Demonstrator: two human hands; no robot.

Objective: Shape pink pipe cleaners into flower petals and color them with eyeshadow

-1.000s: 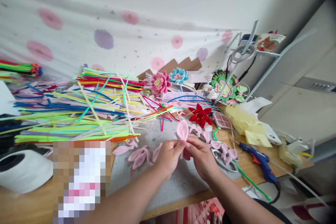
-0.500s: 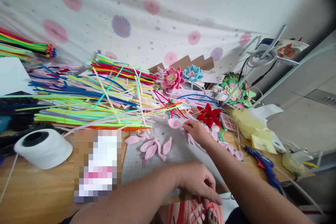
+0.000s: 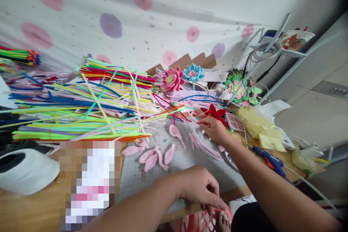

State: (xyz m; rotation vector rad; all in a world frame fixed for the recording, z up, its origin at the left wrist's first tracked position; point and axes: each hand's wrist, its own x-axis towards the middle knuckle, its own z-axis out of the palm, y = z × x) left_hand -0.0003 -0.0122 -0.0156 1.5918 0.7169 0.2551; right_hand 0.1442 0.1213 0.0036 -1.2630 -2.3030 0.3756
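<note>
My left hand (image 3: 201,186) hangs loosely over the table's front edge, fingers slightly bent and apart, with nothing visible in it. Over the right of the grey mat (image 3: 174,194), my right hand (image 3: 214,129) has its fingers stretched forward. It partly covers a red flower (image 3: 213,110) behind it, and I see nothing in its grasp. A pink pipe-cleaner petal (image 3: 175,132) with a twisted stem lies on the mat left of that hand. Several more pink petals (image 3: 150,156) are grouped nearer the mat's left side. Folded pink pipe cleaners (image 3: 206,146) lie just below my right hand.
Heaped colourful pipe cleaners (image 3: 81,105) fill the back left. At left stands a white thread cone (image 3: 29,172). A blue glue gun (image 3: 272,161) and a yellow plastic bag (image 3: 255,125) are at right. Finished pink (image 3: 173,79) and blue flowers (image 3: 193,72) stand behind.
My right hand has let go of the pink petal, which now lies on the mat, and has moved right towards the red flower. My left hand stays at the table edge. The view has shifted slightly.
</note>
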